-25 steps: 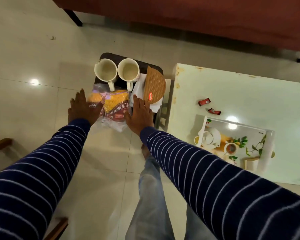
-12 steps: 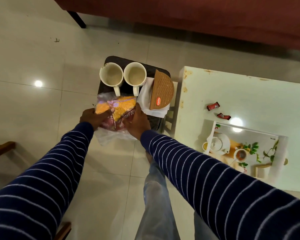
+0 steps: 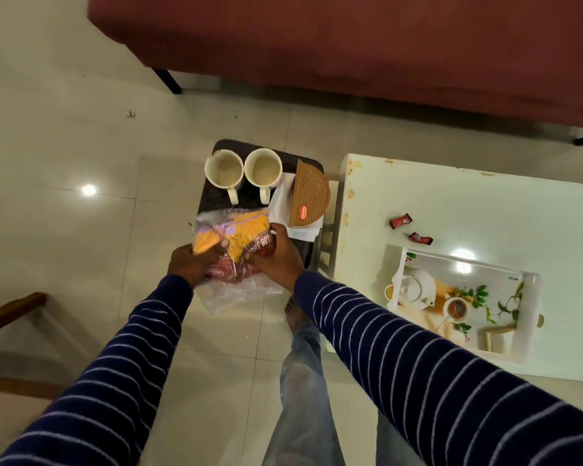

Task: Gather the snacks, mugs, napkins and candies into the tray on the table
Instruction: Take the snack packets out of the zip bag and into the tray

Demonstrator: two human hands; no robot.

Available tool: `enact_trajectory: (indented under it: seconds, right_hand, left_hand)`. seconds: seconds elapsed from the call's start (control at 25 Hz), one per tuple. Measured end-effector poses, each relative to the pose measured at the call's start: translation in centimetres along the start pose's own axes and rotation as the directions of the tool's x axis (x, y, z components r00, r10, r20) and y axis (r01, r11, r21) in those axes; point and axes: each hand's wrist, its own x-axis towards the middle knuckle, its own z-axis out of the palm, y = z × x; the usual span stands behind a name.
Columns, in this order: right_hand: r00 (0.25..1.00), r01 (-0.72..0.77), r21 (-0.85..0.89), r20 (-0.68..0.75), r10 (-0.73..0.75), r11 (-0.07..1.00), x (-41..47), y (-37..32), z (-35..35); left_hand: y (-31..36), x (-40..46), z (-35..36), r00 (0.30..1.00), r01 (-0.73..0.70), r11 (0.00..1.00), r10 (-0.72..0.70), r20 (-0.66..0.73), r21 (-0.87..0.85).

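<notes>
We stand on a shiny pale tile floor, with a dark red sofa (image 3: 384,45) at the far side and a white table (image 3: 451,203) off to our right. Right in front of us is a small dark stool (image 3: 216,196). On it sit two cream mugs (image 3: 243,171), a brown napkin holder (image 3: 309,199) with white napkins under it, and the snack bags (image 3: 236,243). Our left hand (image 3: 196,260) curls round the left side of the bags, thumb on top. Our right hand (image 3: 273,255) curls round the right side. So we hold the bags between both hands, at the near edge of the stool, with the clear plastic end hanging down toward us. The tray (image 3: 532,297) lies on the table, well off to the right of the bags and a bit nearer to us. Its long side runs left to right. Our right hand is the nearer one to it. Two red candies (image 3: 401,220) lie on the table just past the tray. We think the next move is to carry the bags to the right, over the table edge, and into the tray.
</notes>
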Motion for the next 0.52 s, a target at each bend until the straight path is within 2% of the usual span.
enact_trajectory:
  seconds: [0.12, 0.28, 0.52]
  right_hand:
    - [0.999, -0.015, 0.122, 0.039, 0.011, 0.992, -3.4, -1.3, -2.7]
    - [0.997, -0.032, 0.19, 0.069, 0.019, 0.981, -8.4, -3.3, -8.0]
    - [0.991, 0.135, 0.301, -0.021, -0.134, 0.944, -17.3, -7.8, -18.3]
  left_hand:
    - [0.6, -4.0, 0.8, 0.998, -0.035, 0.998, 0.038, 0.056, -0.049]
    - [3.7, -9.9, 3.0, 0.966, -0.228, 0.973, 0.224, 0.125, 0.019]
    - [10.6, -20.0, 8.3, 0.82, -0.53, 0.848, 0.502, 0.276, 0.033]
